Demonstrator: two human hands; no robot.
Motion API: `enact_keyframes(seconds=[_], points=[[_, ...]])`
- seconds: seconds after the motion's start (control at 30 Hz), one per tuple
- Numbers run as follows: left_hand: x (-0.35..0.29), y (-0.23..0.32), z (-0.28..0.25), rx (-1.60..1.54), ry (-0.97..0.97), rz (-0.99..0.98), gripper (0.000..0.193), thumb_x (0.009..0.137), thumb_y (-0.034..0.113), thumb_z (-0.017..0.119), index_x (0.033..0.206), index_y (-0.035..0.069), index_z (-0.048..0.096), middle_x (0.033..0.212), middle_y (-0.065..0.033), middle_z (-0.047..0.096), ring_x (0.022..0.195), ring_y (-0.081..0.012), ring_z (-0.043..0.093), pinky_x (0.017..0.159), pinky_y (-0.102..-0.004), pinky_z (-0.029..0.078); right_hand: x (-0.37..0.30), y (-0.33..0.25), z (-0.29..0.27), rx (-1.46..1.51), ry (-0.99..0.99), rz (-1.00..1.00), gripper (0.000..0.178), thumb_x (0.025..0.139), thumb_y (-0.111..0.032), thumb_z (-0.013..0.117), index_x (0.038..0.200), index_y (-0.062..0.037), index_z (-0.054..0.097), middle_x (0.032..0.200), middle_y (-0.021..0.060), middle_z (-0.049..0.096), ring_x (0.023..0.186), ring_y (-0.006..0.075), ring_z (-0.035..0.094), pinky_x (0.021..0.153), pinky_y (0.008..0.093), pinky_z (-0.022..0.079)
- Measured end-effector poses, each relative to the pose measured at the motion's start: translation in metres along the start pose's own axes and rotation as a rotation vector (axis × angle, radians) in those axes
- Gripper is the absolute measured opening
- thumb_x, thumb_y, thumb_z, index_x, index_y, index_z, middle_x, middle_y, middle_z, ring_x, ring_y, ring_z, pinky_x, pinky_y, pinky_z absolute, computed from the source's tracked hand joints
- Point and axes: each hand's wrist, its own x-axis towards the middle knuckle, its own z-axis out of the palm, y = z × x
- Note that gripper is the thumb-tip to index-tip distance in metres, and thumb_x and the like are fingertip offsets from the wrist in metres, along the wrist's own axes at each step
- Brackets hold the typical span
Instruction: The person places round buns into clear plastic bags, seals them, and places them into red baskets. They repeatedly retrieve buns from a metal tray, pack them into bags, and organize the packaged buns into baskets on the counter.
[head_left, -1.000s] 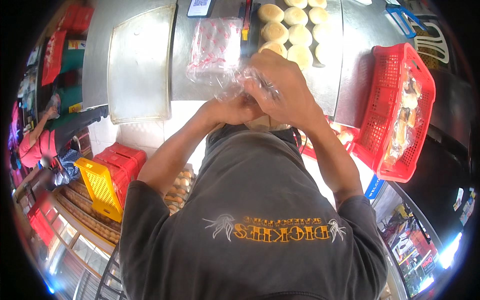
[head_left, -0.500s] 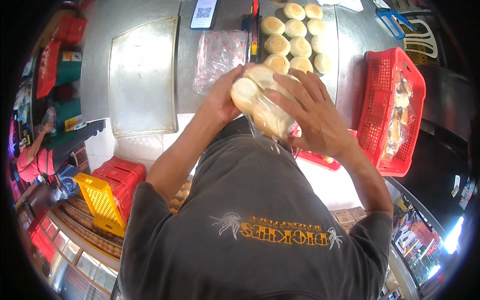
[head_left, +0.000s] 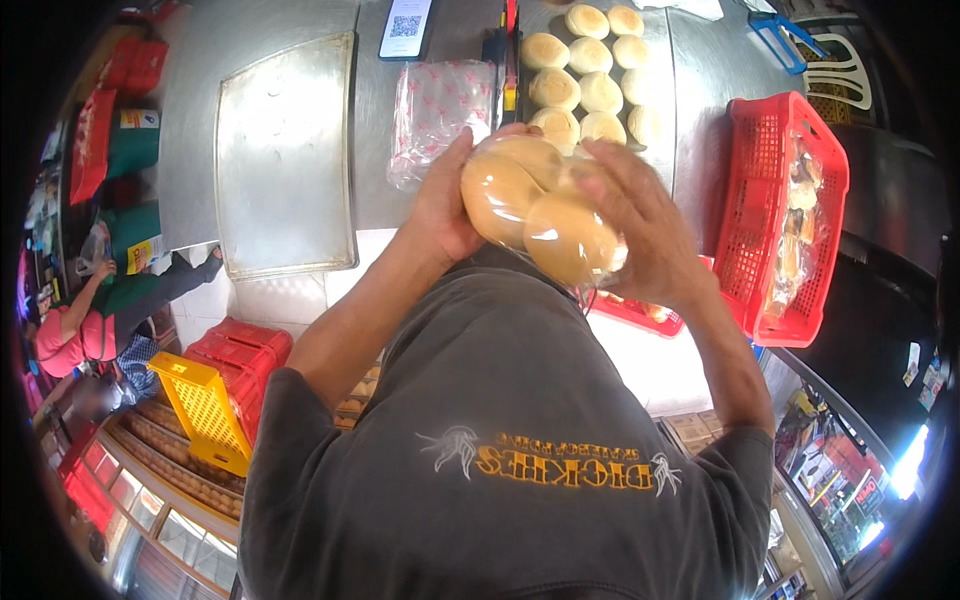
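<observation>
A clear plastic bag of round buns [head_left: 540, 215] is between my hands, in front of my body at the table's near edge. The buns show smooth, glossy golden-brown faces. My left hand [head_left: 448, 200] grips the bag from its left side. My right hand [head_left: 640, 215] is curved round the right side, its fingers slightly smeared by motion. Beyond them, loose pale-topped buns [head_left: 590, 75] lie in rows on the steel table [head_left: 695, 80]. A stack of clear, pink-patterned plastic bags [head_left: 440, 110] lies just past my left hand.
Left on the table lie a metal tray [head_left: 285, 150] and a phone [head_left: 405, 28]. A red crate [head_left: 740, 210] of bagged bread stands at the right. Red crates [head_left: 240, 350] and a yellow crate [head_left: 200, 405] are at lower left. A person in pink [head_left: 75, 335] is at far left.
The bag has turned over in my hands, from pale bun faces to glossy brown ones. My right hand has shifted slightly round it. The person at far left has moved a leg into view.
</observation>
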Motion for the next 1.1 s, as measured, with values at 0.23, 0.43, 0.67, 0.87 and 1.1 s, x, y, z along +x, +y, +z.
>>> enact_keyframes(seconds=[0.23,0.43,0.67,0.87,1.1], points=[[-0.009,0.012,0.006,0.154,0.097,0.343,0.062,0.113,0.047,0.019,0.152,0.005,0.044,0.152,-0.0129,0.051,0.141,-0.0321,0.049,0.119,-0.0493,0.038,-0.003,-0.005,0.030,0.740,0.014,0.736,0.102,0.071,-0.032,0.091,0.153,-0.0022,0.038,0.147,0.0222,0.053,0.134,0.0352,0.054,0.108,0.0454,0.048],[-0.013,-0.002,-0.006,0.037,0.187,0.242,0.064,0.113,0.045,0.020,0.142,-0.001,0.054,0.137,-0.0161,0.063,0.132,-0.0302,0.057,0.116,-0.0454,0.043,0.011,0.001,0.037,0.195,0.058,-0.038,0.095,0.074,-0.034,0.091,0.152,-0.0089,0.043,0.148,0.0200,0.050,0.137,0.0376,0.050,0.112,0.0497,0.045],[-0.012,0.091,-0.012,0.451,-0.385,-0.332,0.066,0.111,0.049,0.033,0.128,-0.008,0.063,0.120,-0.0207,0.069,0.107,-0.0272,0.071,0.102,-0.0407,0.055,0.010,-0.025,0.059,0.689,0.103,0.519,0.048,0.079,-0.011,0.079,0.124,-0.0088,0.062,0.139,0.0147,0.059,0.129,0.0355,0.056,0.105,0.0491,0.048],[-0.011,0.074,0.022,0.750,-0.547,-0.542,0.059,0.109,0.047,0.044,0.122,-0.006,0.067,0.110,-0.0229,0.073,0.102,-0.0258,0.072,0.094,-0.0352,0.056,0.089,-0.023,-0.003,0.017,0.023,-0.158,0.032,0.076,-0.002,0.076,0.107,-0.0102,0.074,0.133,0.0101,0.064,0.126,0.0358,0.057,0.103,0.0500,0.048],[0.008,0.075,0.000,0.630,-0.599,-0.488,0.055,0.095,0.045,0.065,0.120,-0.004,0.066,0.105,-0.0251,0.073,0.098,-0.0294,0.073,0.088,-0.0386,0.058,0.108,-0.008,-0.005,-0.125,-0.107,-0.226,0.026,0.081,-0.020,0.074,0.108,-0.0176,0.073,0.134,0.0013,0.061,0.132,0.0285,0.050,0.107,0.0536,0.038]])
